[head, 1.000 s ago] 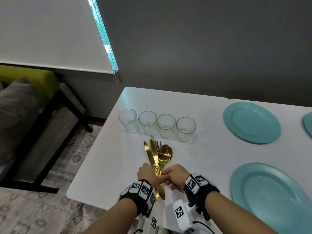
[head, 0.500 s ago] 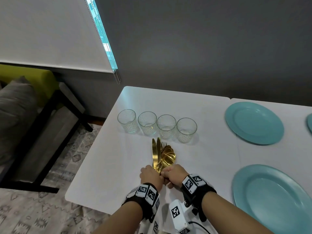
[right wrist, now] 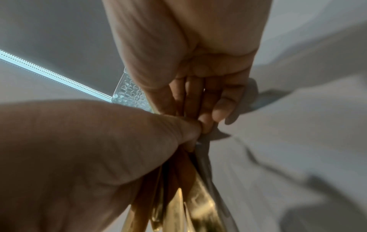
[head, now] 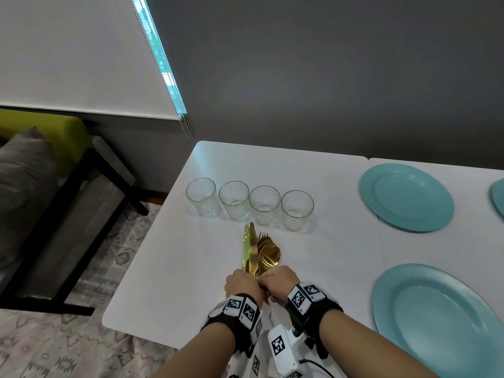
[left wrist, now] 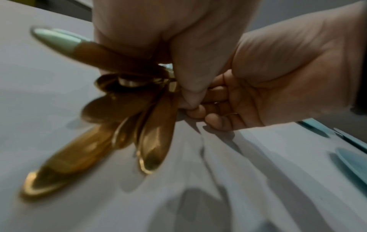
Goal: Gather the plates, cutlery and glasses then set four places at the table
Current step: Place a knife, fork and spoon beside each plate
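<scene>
where grey wall (head: pixel 327 77) meets blind (head: pixel 76 50), white table (head: pixel 191 268), patterned rug (head: pixel 54 350)

Grey-walled room with a blind and a sofa

A dark grey wall (head: pixel 327 77) meets a white roller blind (head: pixel 76 50) edged by daylight. On the left, a green-and-grey sofa (head: pixel 35 159) with a black frame stands on a patterned rug (head: pixel 68 336).
</scene>
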### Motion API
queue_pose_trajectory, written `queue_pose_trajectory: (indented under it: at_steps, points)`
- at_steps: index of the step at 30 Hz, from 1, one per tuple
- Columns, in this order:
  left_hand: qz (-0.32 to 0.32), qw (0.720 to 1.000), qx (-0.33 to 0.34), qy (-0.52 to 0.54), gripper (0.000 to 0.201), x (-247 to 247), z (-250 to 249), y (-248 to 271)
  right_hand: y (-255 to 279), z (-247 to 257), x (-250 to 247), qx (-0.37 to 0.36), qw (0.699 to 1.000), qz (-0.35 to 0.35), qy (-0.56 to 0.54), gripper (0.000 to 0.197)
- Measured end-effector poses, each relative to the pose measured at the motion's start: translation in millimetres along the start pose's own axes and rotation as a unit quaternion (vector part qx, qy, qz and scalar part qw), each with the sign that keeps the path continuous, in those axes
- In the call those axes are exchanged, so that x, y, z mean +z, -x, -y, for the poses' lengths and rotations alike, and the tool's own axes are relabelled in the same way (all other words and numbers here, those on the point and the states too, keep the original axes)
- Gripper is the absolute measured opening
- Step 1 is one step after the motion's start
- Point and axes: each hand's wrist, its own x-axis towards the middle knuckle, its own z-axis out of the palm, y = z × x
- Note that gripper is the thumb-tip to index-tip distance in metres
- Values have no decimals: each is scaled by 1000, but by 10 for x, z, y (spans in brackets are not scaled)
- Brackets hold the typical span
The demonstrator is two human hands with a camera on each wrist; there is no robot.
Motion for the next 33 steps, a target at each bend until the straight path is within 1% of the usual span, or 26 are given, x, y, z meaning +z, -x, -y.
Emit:
queue_pose_trajectory:
  at_steps: [5, 8, 11, 14, 16, 19, 23, 25, 27, 30, 33]
  points:
    - [11, 1000, 11, -16, 42, 12, 28, 24, 5, -16, -5, 11, 1000, 2, -5, 46]
    - [9, 999, 22, -26, 33, 55, 51, 57, 4, -30, 11, 12, 1000, 10, -15, 46]
    - [-4, 999, 41, -29, 27, 55, 74, 66, 26, -33, 34, 9, 1000, 13, -14, 51]
    - [-3, 998, 49, -26, 26, 6, 72, 87, 65, 7, 28, 13, 1000, 8, -4, 52]
    - [6, 999, 47, -26, 27, 3, 70, 88, 79, 23, 7, 14, 1000, 5, 1, 48]
    - [23, 998, 41, -30, 25, -9, 60, 91, 99, 44, -19, 15, 1000, 8, 23, 32]
    - [35, 997, 46, -45, 17, -27, 47, 92, 117, 56, -26, 13, 999, 13, 38, 37]
    - [38, 997, 47, -46, 14, -26, 47, 98, 117, 57, -33, 11, 999, 10, 44, 31]
    - [35, 997, 50, -54, 19, -7, 49, 98, 122, 48, -51, 13, 999, 7, 34, 25]
    - [28, 996, 57, -69, 24, -17, 49, 104, 140, 48, -76, 20, 1000, 9, 14, 25]
    - [48, 993, 81, -78, 22, -61, 46, 132, 177, 62, -103, 27, 1000, 12, -4, 25]
